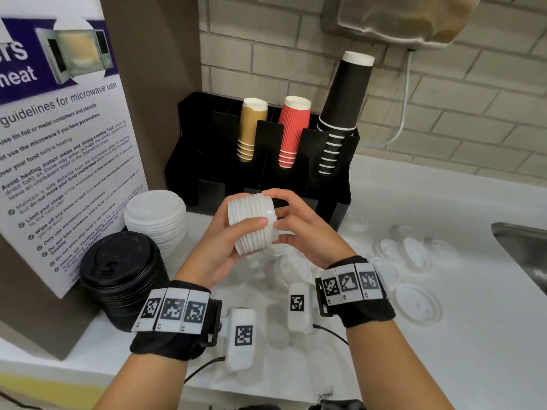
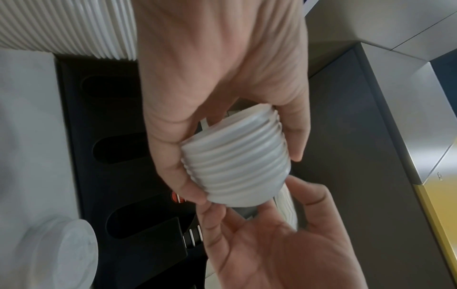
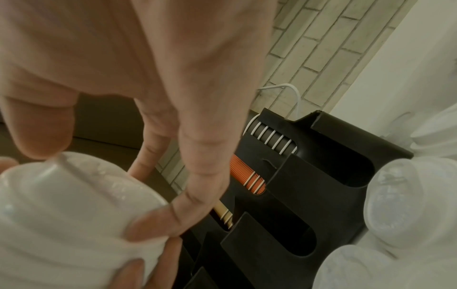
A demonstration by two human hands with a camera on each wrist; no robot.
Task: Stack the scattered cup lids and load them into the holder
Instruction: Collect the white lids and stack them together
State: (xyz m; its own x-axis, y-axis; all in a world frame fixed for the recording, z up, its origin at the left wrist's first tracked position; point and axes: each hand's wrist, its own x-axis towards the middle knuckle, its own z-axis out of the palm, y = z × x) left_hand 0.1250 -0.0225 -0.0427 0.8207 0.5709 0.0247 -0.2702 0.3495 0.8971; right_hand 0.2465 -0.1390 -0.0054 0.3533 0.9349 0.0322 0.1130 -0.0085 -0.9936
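Loose lids [image 1: 414, 303] litter my tabletop [image 1: 444, 365] as both grips, left [image 1: 219, 247] and right [image 1: 307, 229], clasp the lid stack [image 1: 251, 223] sideways before the holder [image 1: 296, 173].

White lid stack [image 1: 251, 224] sideways before black holder [image 1: 266, 161].

Left hand [image 1: 219, 241] covers the near side of the lid stack [image 1: 251, 224]; the lid count can't be read. Loose clear lids [image 1: 414, 255] blur into the white counter [image 1: 444, 350]. Poster [image 1: 59, 128] is cut off at left. Holder [image 3: 321, 176] slots' depths are dark. Right wrist view is blurred around the fingers [image 3: 153, 228].
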